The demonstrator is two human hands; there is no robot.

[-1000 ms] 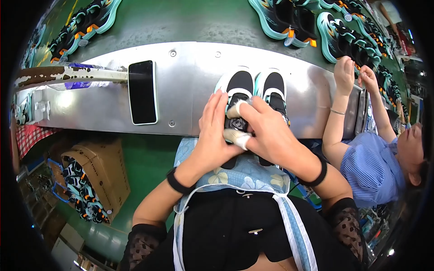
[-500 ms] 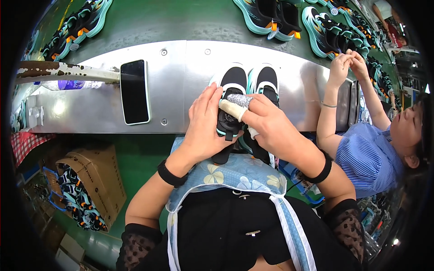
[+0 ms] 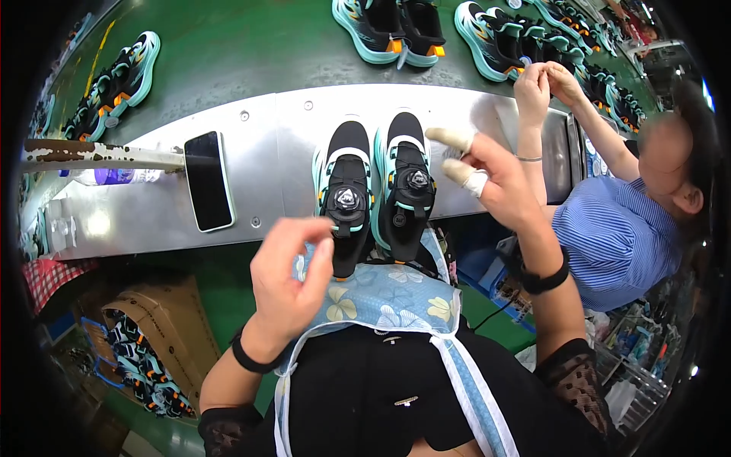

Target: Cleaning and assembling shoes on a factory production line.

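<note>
Two black sneakers with mint-green soles stand side by side in front of me, toes away from me. Each has a round dial on its tongue: the left sneaker [image 3: 348, 164] and the right sneaker [image 3: 403, 156]. My left hand [image 3: 289, 278] is just off the heel of the left sneaker, fingers loosely bent and thumb apart, with nothing visible in it. To the right of the right sneaker hovers my right hand [image 3: 495, 179]. Its fingers are spread and hold nothing, and cream-coloured covers are on some fingertips.
On the metal ledge [image 3: 259, 167] lies a phone [image 3: 208, 181], beside a chipped pole [image 3: 99, 156]. Beyond runs a green belt [image 3: 251, 46] with several sneakers. A co-worker in a blue striped top [image 3: 613, 236] sits at right, hands raised. A cardboard box [image 3: 179, 324] stands at lower left.
Both hands have come off the left sneaker, the left toward me and the right to the right. Its dial now shows. The whole view has shifted slightly.
</note>
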